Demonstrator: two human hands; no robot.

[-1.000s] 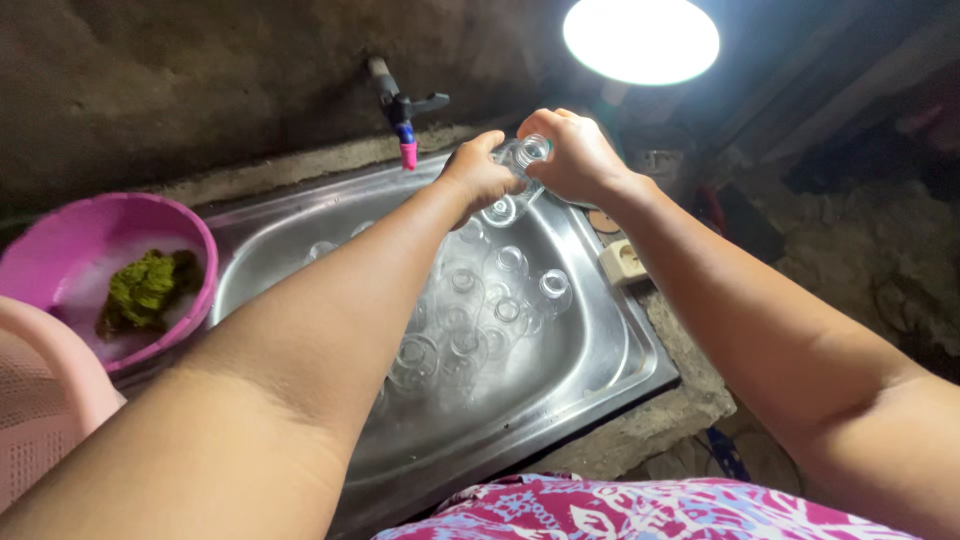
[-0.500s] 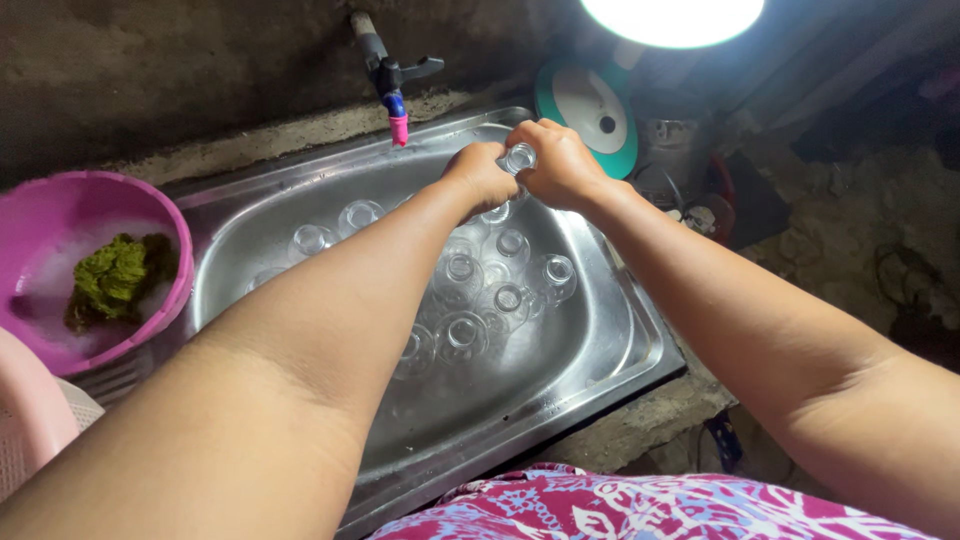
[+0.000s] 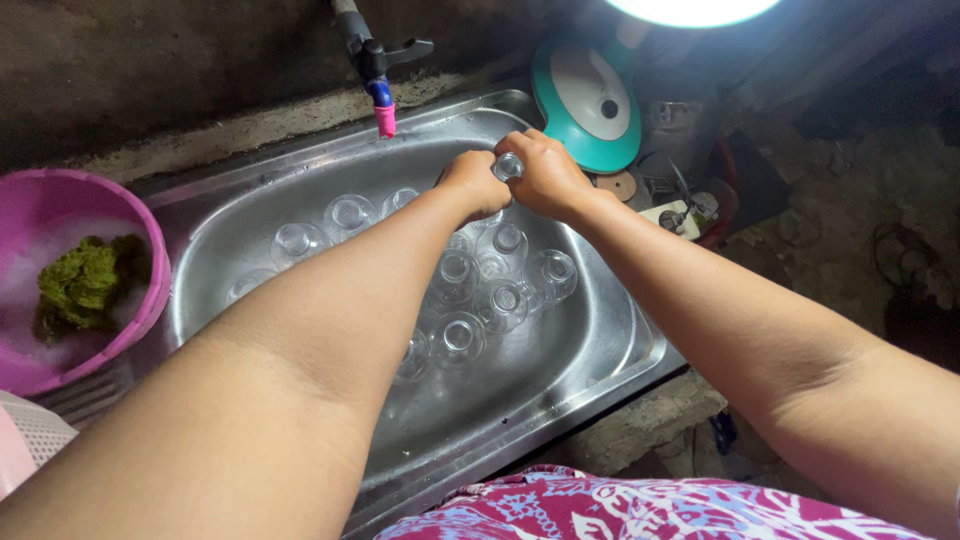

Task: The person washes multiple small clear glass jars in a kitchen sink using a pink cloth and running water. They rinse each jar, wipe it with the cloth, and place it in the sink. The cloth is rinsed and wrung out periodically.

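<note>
Holding one small clear glass (image 3: 508,166) between them, the left hand (image 3: 472,184) and right hand (image 3: 545,176) each close their grip on it above the steel sink (image 3: 610,330), where more glasses (image 3: 480,290) lie. A tap (image 3: 372,60) juts from the rough dark wall (image 3: 150,70); a pink basin (image 3: 150,250) with a green scrubber (image 3: 85,285) sits left, under a bright lamp (image 3: 690,8).

Two bare forearms without sleeves, watch, bracelets or rings, left hand (image 3: 473,182) and right hand (image 3: 545,175) ungloved, and at the bottom edge a garment (image 3: 600,510) of patterned cloth in magenta, with lighter pink, pale blue and white leaf-like shapes printed across it.
</note>
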